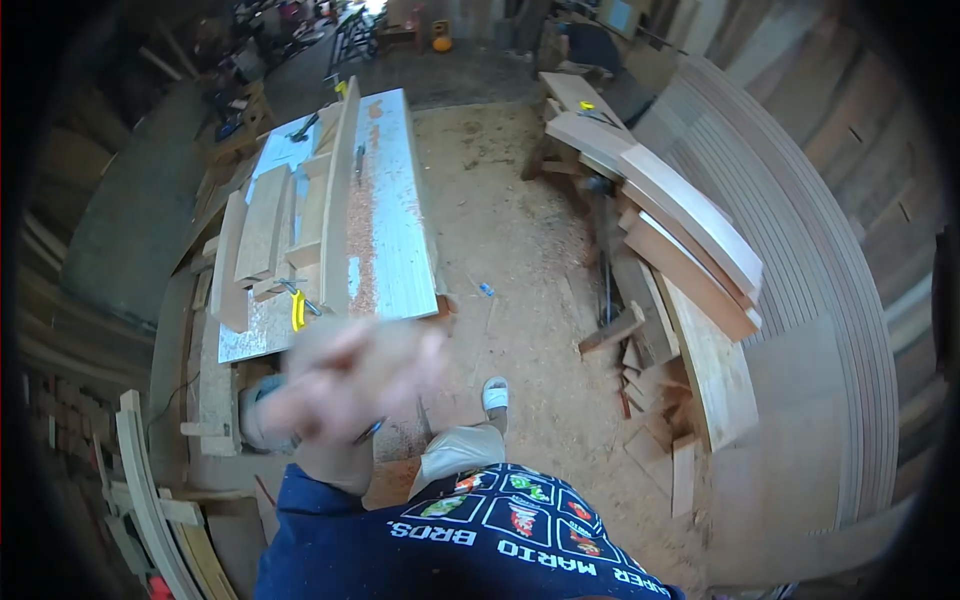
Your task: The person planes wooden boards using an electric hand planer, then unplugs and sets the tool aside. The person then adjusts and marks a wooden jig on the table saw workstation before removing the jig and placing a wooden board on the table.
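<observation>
The wooden frame [342, 215] lies on the pale surface [409, 245] to the person's left, its long upright board running away from them, with short crosspieces butting against its left side. A thick block [262, 222] sits just left of it, and a slimmer board [233, 265] stands on edge beyond that. At the frame's near end I can see a yellow-handled tool [299, 309].

Just this side of the tool is the left hand [352, 378], so blurred that I can't tell whether its fingers are apart or clamped on anything, nor whether it touches the surface's near edge. The right hand is out of my sight.

Reddish shavings [361, 235] trail along the upright board's right side, and a dark-headed tool [303, 128] rests toward the far end.

The person wears a dark printed shirt [520, 525], and one foot in a white sandal [495, 393] shows on the dusty floor [500, 220]. A small blue object [487, 290] lies ahead of the foot. Over to the right, thick boards [690, 220] are stacked at a slant, with ridged panels [800, 250] behind them.
</observation>
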Motion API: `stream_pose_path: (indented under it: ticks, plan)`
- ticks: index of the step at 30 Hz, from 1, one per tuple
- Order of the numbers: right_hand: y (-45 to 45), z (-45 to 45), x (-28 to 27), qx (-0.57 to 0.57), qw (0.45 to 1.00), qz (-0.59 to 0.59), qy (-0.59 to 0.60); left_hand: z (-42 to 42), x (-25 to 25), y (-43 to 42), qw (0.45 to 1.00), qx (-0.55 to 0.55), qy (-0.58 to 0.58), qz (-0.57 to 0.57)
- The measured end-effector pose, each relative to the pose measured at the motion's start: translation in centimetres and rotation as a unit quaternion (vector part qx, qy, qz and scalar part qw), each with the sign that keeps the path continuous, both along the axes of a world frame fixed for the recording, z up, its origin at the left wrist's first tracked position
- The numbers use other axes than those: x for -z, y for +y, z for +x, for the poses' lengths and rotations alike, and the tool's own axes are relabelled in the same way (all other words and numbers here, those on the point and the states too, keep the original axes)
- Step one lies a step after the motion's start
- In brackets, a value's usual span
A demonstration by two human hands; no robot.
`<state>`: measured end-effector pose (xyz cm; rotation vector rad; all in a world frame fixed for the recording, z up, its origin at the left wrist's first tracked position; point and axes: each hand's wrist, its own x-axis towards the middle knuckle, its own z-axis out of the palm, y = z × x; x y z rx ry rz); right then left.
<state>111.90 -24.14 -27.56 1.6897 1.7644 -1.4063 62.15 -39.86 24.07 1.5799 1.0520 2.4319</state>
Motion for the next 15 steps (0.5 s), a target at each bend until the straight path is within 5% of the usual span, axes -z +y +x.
stream_pose_path:
  ticks: [2,4,6,8,11,15]
  plan:
    - [6.1,-2.4,0.6,-0.037,0.999,0.03,0.02,-4.0,5.0,3.9,0.976,-0.04,-0.052,-0.207]
    - [10.7,-3.0,1.4,-0.072,0.996,0.047,0.033,-6.8,14.1,8.6,0.879,-0.09,-0.133,-0.449]
    - [14.3,-3.3,1.8,-0.066,0.995,0.048,0.065,-8.3,22.2,10.7,0.778,-0.141,-0.074,-0.608]
    - [19.1,-7.8,-0.4,-0.023,0.993,0.054,0.105,-10.0,26.3,11.8,0.7,-0.176,0.051,-0.691]
    - [20.3,-21.0,-16.7,0.065,0.992,0.056,0.088,-14.2,31.4,13.2,0.617,-0.191,0.108,-0.755]
    - [25.6,-22.4,-10.8,-0.001,0.982,0.022,0.188,-19.5,29.2,13.3,0.584,-0.231,0.075,-0.775]
